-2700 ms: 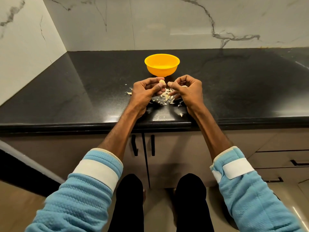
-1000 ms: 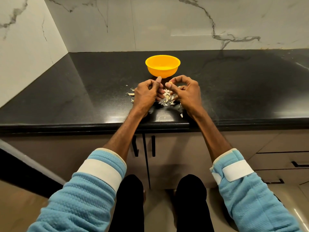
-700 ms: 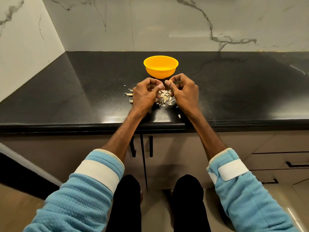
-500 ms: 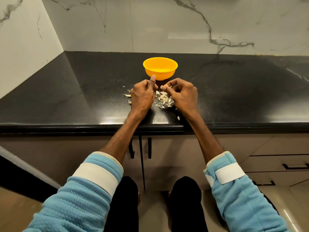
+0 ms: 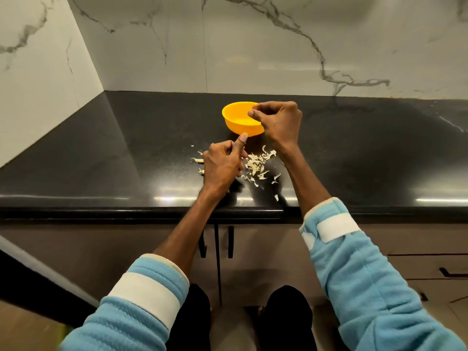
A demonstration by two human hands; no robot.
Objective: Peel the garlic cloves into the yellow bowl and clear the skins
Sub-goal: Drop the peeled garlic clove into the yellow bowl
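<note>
Garlic skins [image 5: 254,166] are strewn on the black counter [image 5: 126,148], just near of the yellow bowl [image 5: 238,117]. The right hand [image 5: 281,120] is held over the bowl's right rim, fingertips drawn together; whether a clove is pinched cannot be told. The left hand [image 5: 222,165] is curled at the left of the skins, thumb raised, its contents hidden.

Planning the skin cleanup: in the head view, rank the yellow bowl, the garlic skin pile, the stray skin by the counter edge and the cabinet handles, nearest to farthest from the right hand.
1. Yellow bowl, directly beneath the right hand.
2. Garlic skin pile, mid-counter.
3. Stray skin, at the front edge.
4. Cabinet handles, below the counter.
</note>
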